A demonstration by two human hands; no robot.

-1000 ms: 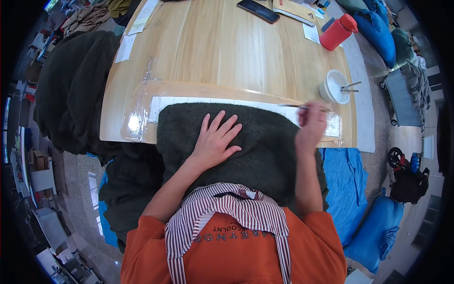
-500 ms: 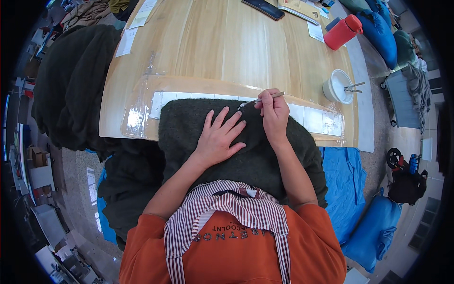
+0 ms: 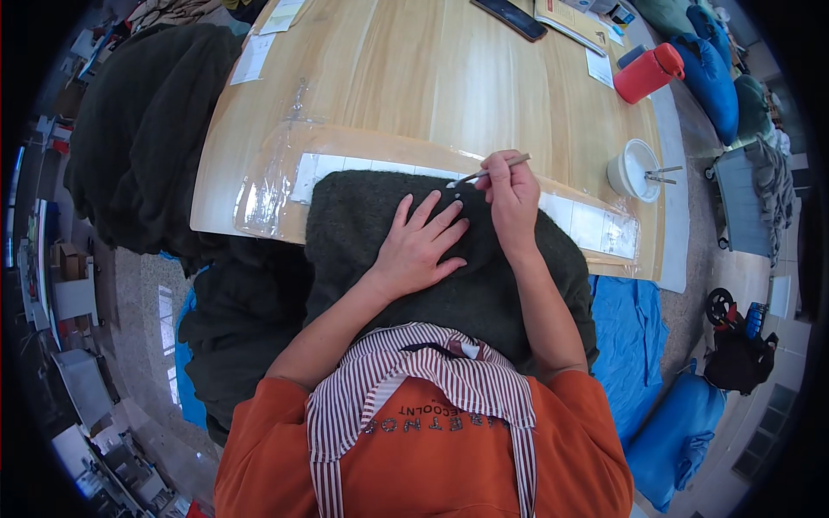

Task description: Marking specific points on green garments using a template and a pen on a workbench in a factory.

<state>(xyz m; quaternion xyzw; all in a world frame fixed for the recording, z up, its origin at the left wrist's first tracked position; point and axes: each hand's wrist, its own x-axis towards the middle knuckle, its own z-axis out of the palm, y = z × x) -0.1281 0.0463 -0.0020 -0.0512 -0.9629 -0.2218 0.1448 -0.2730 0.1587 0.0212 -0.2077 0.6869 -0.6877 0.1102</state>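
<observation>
A dark green, fuzzy knitted fabric [image 3: 380, 203] lies over the near edge of the table and across my lap. My left hand [image 3: 418, 246] rests flat on it, fingers spread and holding nothing. In a closed grip, my right hand [image 3: 513, 200] holds a thin paintbrush [image 3: 503, 167] slanting down to the left. White paste coats the brush's tip, which is at the fabric's far edge; whether it touches cannot be made out. A small white spot [image 3: 457, 196] shows on the fabric just beyond my left fingertips.
A white tub [image 3: 618, 176] with white paste and thin sticks [image 3: 661, 175] stands at the table's right. Beyond it are a red bottle [image 3: 642, 76], a phone [image 3: 509, 19] and a notebook [image 3: 573, 24]. Taped white strips [image 3: 345, 162] line the wooden table's [image 3: 380, 78] near edge. Dark fabric [image 3: 155, 129] is heaped at left.
The brush tip has come away from the white spot, which now shows more clearly. My left hand stays flat on the fabric. The whole view has shifted and turned slightly.
</observation>
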